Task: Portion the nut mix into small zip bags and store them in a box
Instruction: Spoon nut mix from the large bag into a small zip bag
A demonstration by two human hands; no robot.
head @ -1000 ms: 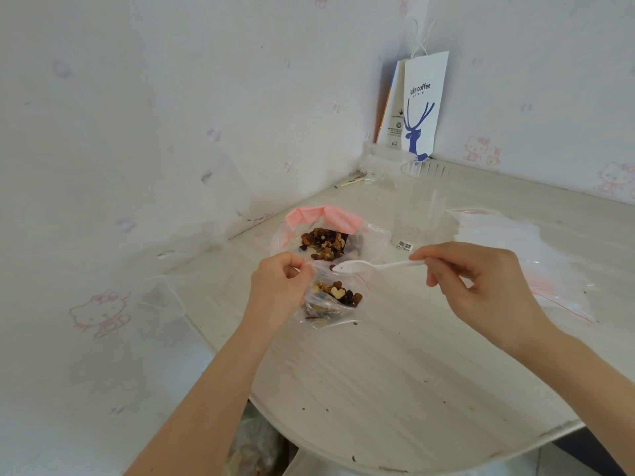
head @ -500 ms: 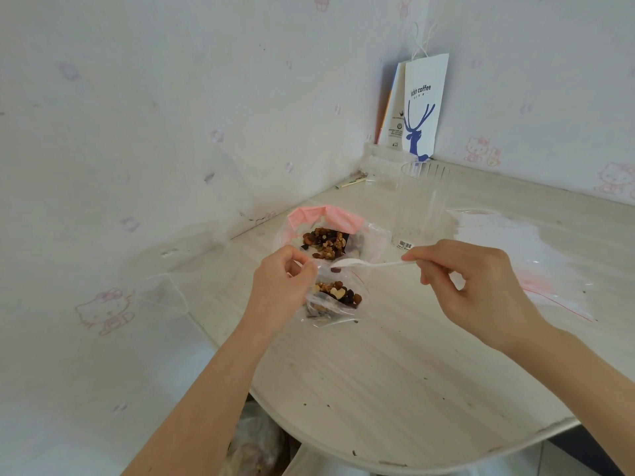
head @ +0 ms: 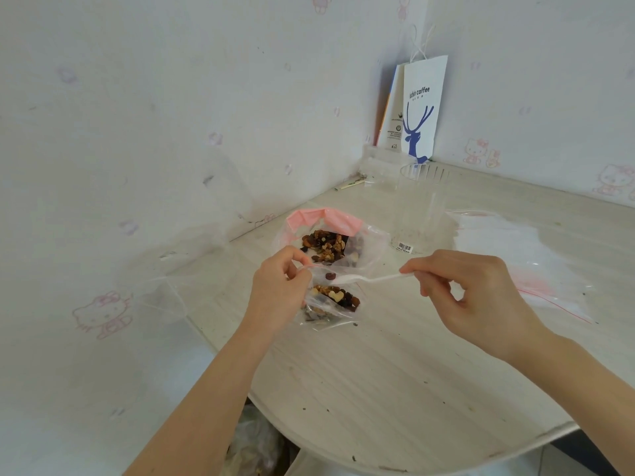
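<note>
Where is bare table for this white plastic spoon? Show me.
Free: the pale wooden tabletop near its rounded front edge, on this side of the left hand and right hand. Crowded: beyond them, the pink-rimmed nut bag, clear plastic cup and flat empty zip bags.

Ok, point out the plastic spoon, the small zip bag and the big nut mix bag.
plastic spoon [head: 376, 278], head view, mid handle.
small zip bag [head: 335, 299], head view, nut-filled front.
big nut mix bag [head: 340, 219], head view, pink rim.
</note>
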